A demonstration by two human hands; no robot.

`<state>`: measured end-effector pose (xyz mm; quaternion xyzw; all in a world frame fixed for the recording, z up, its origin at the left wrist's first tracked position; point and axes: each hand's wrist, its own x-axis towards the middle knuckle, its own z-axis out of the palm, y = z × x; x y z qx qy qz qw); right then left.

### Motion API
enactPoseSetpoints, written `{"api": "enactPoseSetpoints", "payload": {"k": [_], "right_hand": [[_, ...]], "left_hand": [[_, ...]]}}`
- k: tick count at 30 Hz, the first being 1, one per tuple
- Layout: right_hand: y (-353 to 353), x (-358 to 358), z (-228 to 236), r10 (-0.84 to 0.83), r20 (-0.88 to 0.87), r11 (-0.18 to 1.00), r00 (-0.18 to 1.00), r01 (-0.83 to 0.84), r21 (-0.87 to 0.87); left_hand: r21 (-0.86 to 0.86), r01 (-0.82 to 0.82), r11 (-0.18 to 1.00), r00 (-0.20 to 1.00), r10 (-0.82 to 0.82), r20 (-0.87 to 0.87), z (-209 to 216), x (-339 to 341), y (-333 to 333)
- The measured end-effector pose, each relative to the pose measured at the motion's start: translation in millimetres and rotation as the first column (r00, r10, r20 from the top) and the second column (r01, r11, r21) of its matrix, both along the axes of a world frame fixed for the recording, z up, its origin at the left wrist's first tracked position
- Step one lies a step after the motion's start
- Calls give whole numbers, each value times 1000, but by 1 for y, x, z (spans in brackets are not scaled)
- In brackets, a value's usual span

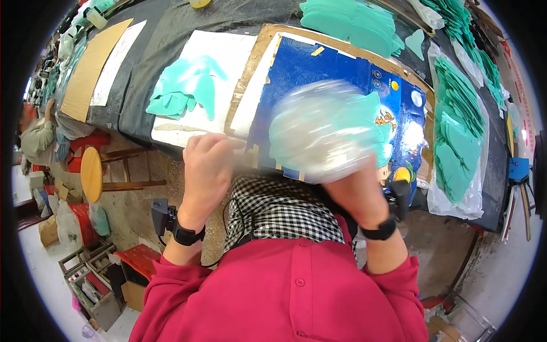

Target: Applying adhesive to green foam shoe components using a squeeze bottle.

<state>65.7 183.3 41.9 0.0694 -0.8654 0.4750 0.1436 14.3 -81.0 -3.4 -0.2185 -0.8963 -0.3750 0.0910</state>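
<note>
A pale, see-through sheet (319, 137), smeared by motion, is lifted above the blue printed board (307, 62). My right hand (359, 194) is at its near right edge and seems to grip it, though the fingertips are hidden. Green thin cut pieces (367, 105) show under and beside the sheet. My left hand (206, 162) is left of the board with its fingers curled closed; what they pinch, if anything, is lost in blur. Beyond that hand, more green pieces (185, 88) lie fanned on a white sheet (171, 132).
Stacks of green pieces stand at the back (347, 25) and, on a plastic bag, at the right (458, 137). Brown cardboard (94, 71) lies at the table's left. A wooden stool (92, 174) stands in front of the table; another person (37, 139) is at far left.
</note>
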Motion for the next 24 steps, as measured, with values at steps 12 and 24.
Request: {"api": "enactPoseSetpoints", "payload": {"k": [12,24], "right_hand": [[94,26,-7,-554,148,823,819,566,-46],[-50,-38,-4,1,-17,1000,1000,0,21]], "left_hand": [[-165,133,977,991,-126,48,4,1,13],[-63,-44,997,999,45,18,-3,1,-22]]}}
